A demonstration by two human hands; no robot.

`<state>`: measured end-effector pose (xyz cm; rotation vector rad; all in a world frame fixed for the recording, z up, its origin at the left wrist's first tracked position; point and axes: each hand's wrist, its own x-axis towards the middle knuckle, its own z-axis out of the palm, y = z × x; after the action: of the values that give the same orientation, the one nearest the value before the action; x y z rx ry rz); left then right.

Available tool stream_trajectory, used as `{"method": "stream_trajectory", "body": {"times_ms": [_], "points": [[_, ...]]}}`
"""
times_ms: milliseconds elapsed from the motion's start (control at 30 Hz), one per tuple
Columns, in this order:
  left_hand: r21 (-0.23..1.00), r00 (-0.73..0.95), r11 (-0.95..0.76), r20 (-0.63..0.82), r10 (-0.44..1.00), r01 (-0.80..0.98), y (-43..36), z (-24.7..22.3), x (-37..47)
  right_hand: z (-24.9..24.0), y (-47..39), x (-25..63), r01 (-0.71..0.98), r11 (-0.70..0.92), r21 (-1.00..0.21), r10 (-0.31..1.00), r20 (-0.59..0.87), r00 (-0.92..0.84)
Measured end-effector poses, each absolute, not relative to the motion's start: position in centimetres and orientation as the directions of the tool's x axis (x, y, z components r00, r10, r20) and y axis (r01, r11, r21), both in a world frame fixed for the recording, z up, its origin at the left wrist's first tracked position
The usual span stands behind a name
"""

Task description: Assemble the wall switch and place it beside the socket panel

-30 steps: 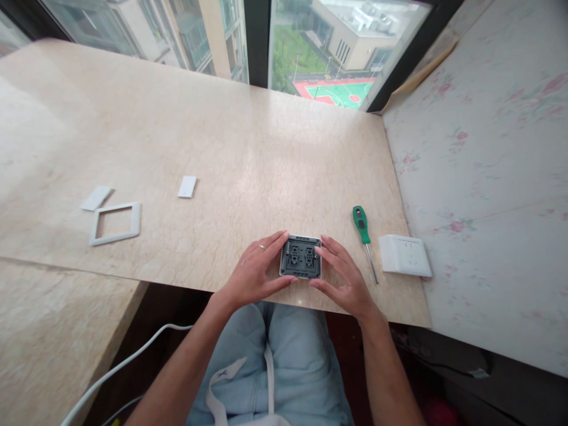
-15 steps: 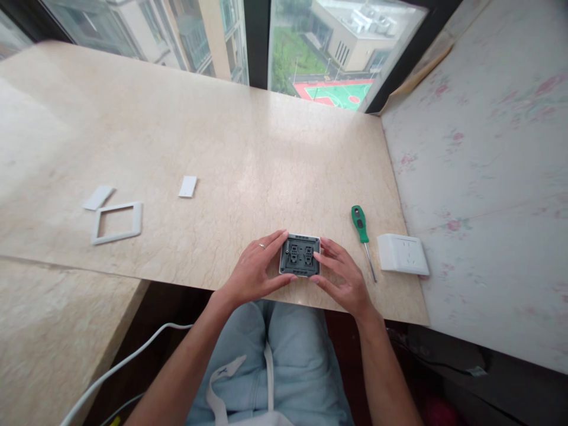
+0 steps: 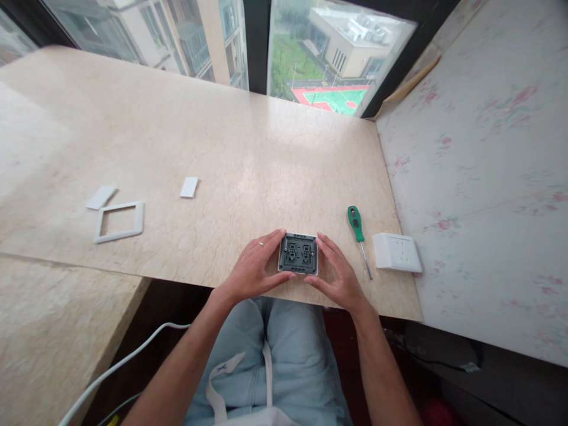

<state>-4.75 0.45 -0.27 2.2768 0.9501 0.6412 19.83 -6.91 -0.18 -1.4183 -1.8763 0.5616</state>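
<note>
A wall switch base (image 3: 299, 260), dark grey inside with a white rim, lies on the beige stone counter near its front edge. My left hand (image 3: 256, 264) grips its left side, fingers at the far corner and thumb at the near edge. Around the right side curls my right hand (image 3: 339, 274), fingers at the far corner and thumb by the near edge. Two small screws show inside the base, one at each side. To the right lies a screwdriver (image 3: 355, 225) with a green handle, its shaft pointing toward me.
A white socket box (image 3: 396, 252) stands by the papered wall (image 3: 483, 195) at the right. On the left lie a white switch frame (image 3: 141, 219), a white switch cover (image 3: 102, 197) and another white cover piece (image 3: 189, 187). A white cable (image 3: 126, 358) hangs below the counter.
My right fingers have come off the inside of the switch base to its far right corner, uncovering the right screw. The view has shifted slightly.
</note>
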Motion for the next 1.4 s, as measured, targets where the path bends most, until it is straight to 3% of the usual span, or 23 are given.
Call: {"method": "stream_trajectory", "body": {"times_ms": [1400], "points": [[0.69, 0.623, -0.547, 0.175, 0.762, 0.475, 0.61, 0.12, -4.66, -0.44, -6.82, 19.97, 0.556, 0.297, -0.777, 0.951, 0.293, -0.099]]}}
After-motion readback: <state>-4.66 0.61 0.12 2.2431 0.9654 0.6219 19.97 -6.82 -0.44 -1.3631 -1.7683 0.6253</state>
